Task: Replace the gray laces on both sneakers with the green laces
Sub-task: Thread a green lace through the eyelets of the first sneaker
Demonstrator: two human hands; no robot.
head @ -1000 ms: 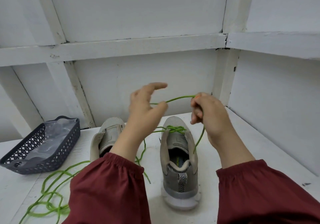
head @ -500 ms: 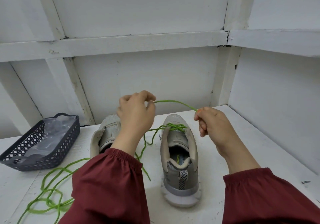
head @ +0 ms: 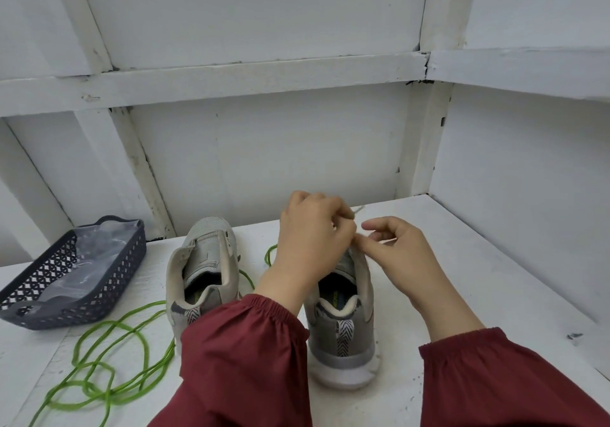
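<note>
Left hand: (head: 313, 238) was poised over the front of the right sneaker (head: 343, 331), its fingers curled tight and close together. A short green strand (head: 358, 210) poked out at 1 o'clock from its fingertips, so it appeared to pinch that strand.
Right hand: (head: 399, 255) sat just at 3 o'clock of the left hand, its thumb and forefinger tips meeting the left hand's fingers and its other fingers loosely bent. Blur hid the gap, so I could not tell whether it held anything.
Right sneaker: grey with a white sole, it stood upright on the table (head: 462, 278) with its heel toward the person. Both hands covered its eyelets.
Left sneaker: (head: 201, 268) grey, it stood upright at 9 o'clock of the right sneaker, just beside it but apart, heel toward the person.
Green lace: (head: 110, 395) lay in loose loops on the table at 7 o'clock of the left sneaker. More green strands showed between the two sneakers.
Basket: (head: 123, 271) dark grey perforated plastic, it sat at 9 o'clock of the left sneaker, near it, with a clear plastic bag (head: 95, 245) inside.
Sleeves: (head: 244, 360) were dark red, gathered at the wrists.
</note>
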